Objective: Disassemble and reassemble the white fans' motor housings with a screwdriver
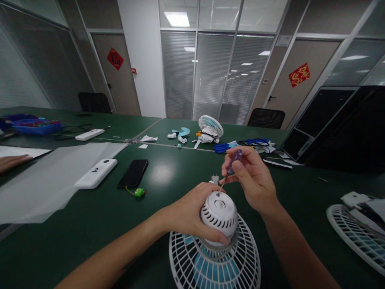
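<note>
A white fan lies face down on the green table, its round motor housing (221, 214) on top and its grille (245, 257) below, with light blue blades showing through. My left hand (192, 210) is wrapped round the housing from the left, thumb in front. Between the thumb and fingers of my right hand (255, 176) is a screwdriver (235, 160) with a purple see-through handle. Its shaft slants down to a small dark hole near the far edge of the housing's top. A white power plug (214, 179) lies just behind the fan.
On the green table (144, 224) are a black phone (134, 173), a white power bank (96, 173) and translucent sheets (64, 172). Farther off stand another fan (210, 128) and blue gloves (221, 148). A fan part (357, 233) lies at right; another person's hand (13, 162) is at left.
</note>
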The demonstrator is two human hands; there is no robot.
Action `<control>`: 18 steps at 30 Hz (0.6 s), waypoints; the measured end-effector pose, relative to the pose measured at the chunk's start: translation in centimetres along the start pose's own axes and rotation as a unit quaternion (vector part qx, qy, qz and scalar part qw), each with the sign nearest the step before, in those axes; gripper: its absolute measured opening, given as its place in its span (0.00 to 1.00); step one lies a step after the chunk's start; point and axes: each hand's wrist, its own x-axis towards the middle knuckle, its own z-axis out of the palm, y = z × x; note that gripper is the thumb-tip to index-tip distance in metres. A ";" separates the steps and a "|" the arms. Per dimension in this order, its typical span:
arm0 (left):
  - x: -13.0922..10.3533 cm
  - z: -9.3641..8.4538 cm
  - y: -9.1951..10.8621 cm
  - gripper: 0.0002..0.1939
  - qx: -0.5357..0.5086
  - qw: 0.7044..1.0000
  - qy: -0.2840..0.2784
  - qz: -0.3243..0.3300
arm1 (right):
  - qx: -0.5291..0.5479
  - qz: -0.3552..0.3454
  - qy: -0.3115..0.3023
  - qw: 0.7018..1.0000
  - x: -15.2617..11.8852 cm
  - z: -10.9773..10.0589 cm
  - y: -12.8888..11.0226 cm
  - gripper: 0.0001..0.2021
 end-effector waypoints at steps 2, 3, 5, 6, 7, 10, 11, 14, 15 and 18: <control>0.0 0.0 0.0 0.40 0.000 1.000 0.001 0.006 | 0.015 -0.008 -0.004 1.000 0.0 0.0 0.1 0.08; 0.0 0.0 0.0 0.40 0.001 1.000 0.001 0.008 | 0.019 -0.007 -0.007 1.000 0.0 0.0 0.1 0.07; 0.0 0.0 -0.1 0.40 0.001 1.000 0.001 0.009 | 0.024 -0.006 -0.012 1.000 0.0 0.1 0.1 0.07; 0.0 0.0 -0.1 0.41 0.001 1.000 0.002 0.009 | 0.025 -0.004 -0.016 1.000 0.0 0.1 0.2 0.07; 0.0 0.0 -0.1 0.41 0.001 1.000 0.002 0.008 | 0.025 -0.002 -0.019 1.000 0.0 0.1 0.2 0.07; -0.1 0.0 -0.2 0.42 0.005 1.000 0.000 0.006 | 0.024 0.002 -0.026 0.999 0.0 0.2 0.3 0.07; -0.1 0.0 -0.2 0.42 0.006 1.000 0.000 0.006 | 0.024 0.002 -0.027 0.999 0.0 0.2 0.3 0.07; -0.1 0.0 -0.2 0.42 0.010 1.000 0.002 0.009 | 0.026 -0.003 -0.026 0.999 0.0 0.2 0.3 0.07; -0.1 0.0 -0.2 0.41 0.011 1.000 0.003 0.011 | 0.028 -0.005 -0.024 0.999 0.0 0.2 0.4 0.07; 0.0 0.0 -0.2 0.41 0.014 1.000 0.001 0.011 | 0.031 -0.005 -0.022 0.999 0.1 0.3 0.4 0.07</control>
